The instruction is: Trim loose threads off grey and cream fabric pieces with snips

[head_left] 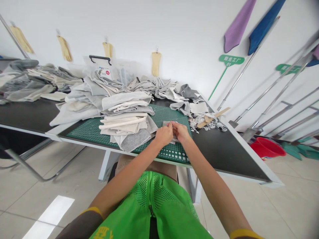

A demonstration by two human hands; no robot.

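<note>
The left hand (163, 135) and the right hand (180, 132) are close together, and their fingers pinch a small flat piece of grey cloth (166, 124). The cloth lies on a green cutting mat with white lines (174, 154). It pokes out from under both hands, so neither hand is nearer. Its long side is hard to see. To the left of the cloth, on the mat, sits a tall stack of folded pale grey cloth (124, 124). To the right of the mat, on the black table (219, 152), lies a heap of small cloth scraps (199, 121).
</note>
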